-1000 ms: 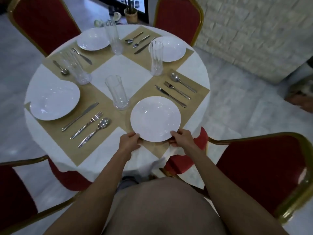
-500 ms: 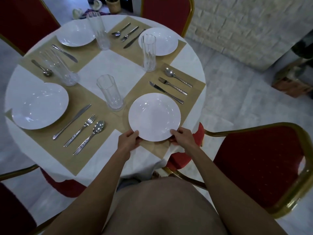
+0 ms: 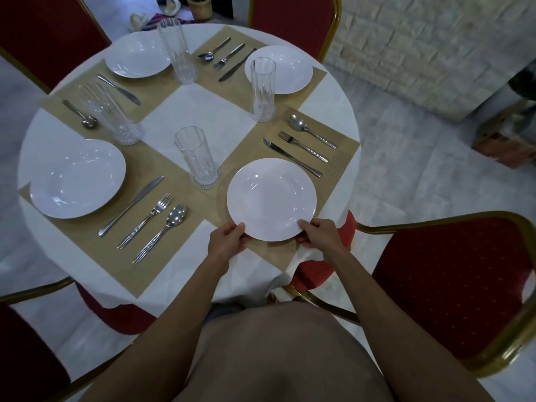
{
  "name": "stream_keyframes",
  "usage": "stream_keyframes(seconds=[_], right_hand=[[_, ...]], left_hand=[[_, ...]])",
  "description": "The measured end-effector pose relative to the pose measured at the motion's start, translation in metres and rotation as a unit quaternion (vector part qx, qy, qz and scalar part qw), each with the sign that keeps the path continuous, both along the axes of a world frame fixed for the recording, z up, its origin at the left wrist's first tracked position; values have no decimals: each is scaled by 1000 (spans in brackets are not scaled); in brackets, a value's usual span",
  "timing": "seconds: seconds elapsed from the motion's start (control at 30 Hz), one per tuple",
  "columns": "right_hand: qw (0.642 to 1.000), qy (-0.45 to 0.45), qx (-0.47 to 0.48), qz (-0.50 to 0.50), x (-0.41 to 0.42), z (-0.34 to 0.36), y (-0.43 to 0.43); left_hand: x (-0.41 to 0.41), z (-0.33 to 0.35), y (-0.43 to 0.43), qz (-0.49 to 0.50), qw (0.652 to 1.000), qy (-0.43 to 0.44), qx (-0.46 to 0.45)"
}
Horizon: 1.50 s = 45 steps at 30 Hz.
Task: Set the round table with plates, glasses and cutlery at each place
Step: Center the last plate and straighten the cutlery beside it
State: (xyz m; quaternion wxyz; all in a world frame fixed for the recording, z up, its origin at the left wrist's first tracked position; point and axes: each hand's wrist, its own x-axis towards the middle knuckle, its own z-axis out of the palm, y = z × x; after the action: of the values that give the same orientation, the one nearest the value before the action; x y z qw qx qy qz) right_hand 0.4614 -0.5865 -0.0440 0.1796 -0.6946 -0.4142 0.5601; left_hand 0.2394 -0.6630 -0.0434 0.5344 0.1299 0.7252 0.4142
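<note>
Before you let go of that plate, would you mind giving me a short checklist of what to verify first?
1. Left hand and right hand both hold the near plate by its near rim: ok.
2. The plate sits over its placemat: ok.
3. The plate is fully set down and flat: cannot tell.
4. Knife, fork and spoon lie beside the plate, apart from it: ok.
5. Glass stands upright, clear of the plate: ok.
</note>
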Motion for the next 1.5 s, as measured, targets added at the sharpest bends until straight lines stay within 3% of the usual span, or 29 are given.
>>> stream_keyframes(seconds=[0.13, 0.37, 0.57, 0.77, 0.9, 0.97, 1.1, 1.17, 1.27, 1.4, 1.5], right_hand=[[995, -86, 44, 32, 0, 7, -1], [949, -252, 169, 84, -12, 38, -4], [938, -148, 240, 203, -70, 55, -9], [910, -75, 214, 347, -156, 48, -26], [890, -82, 198, 402, -202, 38, -26], [867, -112, 211, 437, -219, 34, -23], [784, -194, 301, 507, -242, 27, -19], [770, -196, 310, 521, -249, 24, -22], [788, -174, 301, 508, -257, 21, -24], [886, -146, 216, 383, -270, 19, -19], [899, -155, 187, 364, -278, 17, -13]], left_hand=[[-8, -1, -2, -37, 998, 50, -8], [-30, 13, -20, -129, 965, 228, 4], [-54, 28, -44, -101, 954, 281, 1], [-103, 31, -82, -40, 956, 290, -22], [-143, 28, -105, -22, 943, 327, -51], [-160, 26, -115, -28, 930, 362, -61], [-181, 20, -129, -123, 882, 451, -53], [-183, 14, -135, -136, 878, 458, -36], [-182, 8, -140, -106, 892, 438, -31], [-184, 5, -141, -77, 911, 405, -31], [-185, 1, -143, -56, 915, 399, -30]])
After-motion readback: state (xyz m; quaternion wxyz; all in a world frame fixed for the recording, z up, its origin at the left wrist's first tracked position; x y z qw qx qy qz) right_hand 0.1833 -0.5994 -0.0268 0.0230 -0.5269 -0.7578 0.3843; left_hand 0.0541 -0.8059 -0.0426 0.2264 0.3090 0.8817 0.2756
